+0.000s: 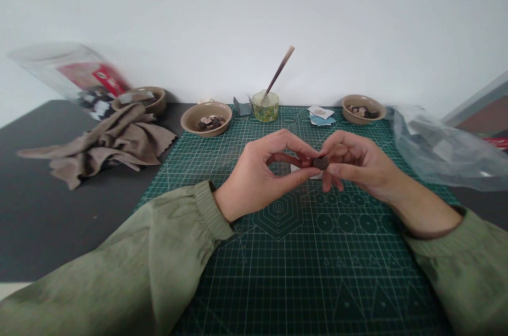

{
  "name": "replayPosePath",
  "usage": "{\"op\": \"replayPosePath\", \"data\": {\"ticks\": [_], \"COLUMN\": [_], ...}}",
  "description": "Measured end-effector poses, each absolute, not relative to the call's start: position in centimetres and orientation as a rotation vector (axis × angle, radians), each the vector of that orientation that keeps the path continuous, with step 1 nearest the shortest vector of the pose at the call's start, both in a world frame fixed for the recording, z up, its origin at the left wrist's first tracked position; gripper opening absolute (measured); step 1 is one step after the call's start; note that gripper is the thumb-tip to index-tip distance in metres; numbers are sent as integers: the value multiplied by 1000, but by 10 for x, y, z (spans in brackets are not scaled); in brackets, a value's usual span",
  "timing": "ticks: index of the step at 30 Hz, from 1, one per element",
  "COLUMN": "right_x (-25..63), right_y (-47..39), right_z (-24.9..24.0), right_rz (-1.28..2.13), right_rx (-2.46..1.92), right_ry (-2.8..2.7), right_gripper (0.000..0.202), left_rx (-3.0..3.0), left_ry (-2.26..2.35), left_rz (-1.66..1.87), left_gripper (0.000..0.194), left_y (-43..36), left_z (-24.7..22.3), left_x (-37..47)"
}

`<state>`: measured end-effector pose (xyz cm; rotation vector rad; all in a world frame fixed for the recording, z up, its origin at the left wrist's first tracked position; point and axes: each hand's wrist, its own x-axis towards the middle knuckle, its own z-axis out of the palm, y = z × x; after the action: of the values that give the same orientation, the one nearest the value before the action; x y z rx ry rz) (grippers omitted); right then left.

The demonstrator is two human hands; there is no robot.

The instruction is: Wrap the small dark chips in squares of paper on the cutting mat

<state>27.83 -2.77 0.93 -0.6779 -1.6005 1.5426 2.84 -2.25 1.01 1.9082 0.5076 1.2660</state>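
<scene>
A small dark brown rounded piece (321,163) is pinched between the fingertips of both hands, above a green cutting mat (278,283). My left hand (268,169) comes from the left, its thumb and index finger closed on the piece. From the right, my right hand (355,164) grips the other side with thumb and index finger, its lower fingers hanging loosely beneath. Exactly what kind of piece it is, I cannot tell. Partly hidden under the hands lies a small white sheet (294,168) on the mat.
At the back are a tan bowl (190,123) and another bowl (355,120), both with small brown pieces, a yellow-green cup (265,112) holding a brush (281,69), and small sheets (322,120). A brown cloth (115,145) lies left; a clear plastic bag (448,151) lies right.
</scene>
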Motion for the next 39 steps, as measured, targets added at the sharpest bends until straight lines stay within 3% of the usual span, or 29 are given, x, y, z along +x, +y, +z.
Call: {"op": "replayPosePath", "data": {"ticks": [23, 39], "right_x": [278, 278], "right_y": [-29, -29], "right_z": [11, 12], "right_rz": [1575, 1603], "right_rx": [-744, -679], "right_ry": [-1588, -1558], "right_gripper": [35, 28], "left_rx": [1860, 1867], "left_ry": [512, 557], "left_rz": [1244, 1245], "left_gripper": [26, 23], "left_y": [-25, -26], "left_z": [12, 9], "left_x": [28, 31]}}
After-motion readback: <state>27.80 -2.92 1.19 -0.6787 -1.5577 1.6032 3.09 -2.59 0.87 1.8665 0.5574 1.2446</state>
